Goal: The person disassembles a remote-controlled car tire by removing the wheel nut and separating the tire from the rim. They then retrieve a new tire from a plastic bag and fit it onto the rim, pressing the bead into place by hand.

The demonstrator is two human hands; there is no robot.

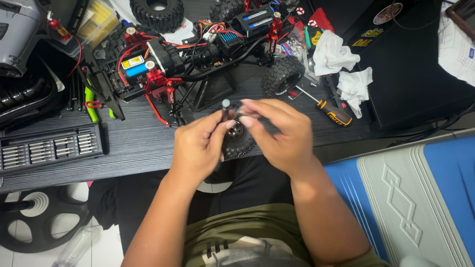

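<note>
We list first the dark grey wood-grain desk (138,143), which carries all that follows. On its far half stands the stripped radio-control crawler chassis with red metal links, black frame and blue electronics (198,54), raised on a black stand, one knobby black tyre (283,75) mounted at its right end. At the desk's left edge lies the black tray of silver screwdriver bits (47,148). Right of the chassis lie two crumpled white tissues (341,66), and just before them the orange-and-black handled screwdriver (326,109).

Next, our hands, held together over the desk's near edge. Our left hand (198,148) is closed around a slim black driver tool with a grey tip (225,110), held upright with its end showing above the fingers. Our right hand (279,136) pinches with fingertips at the hub of a small knobby black wheel with a dark rim (239,141), which sits between both hands, just above the desk's front edge. What the fingertips nip there is too small to tell.
</note>
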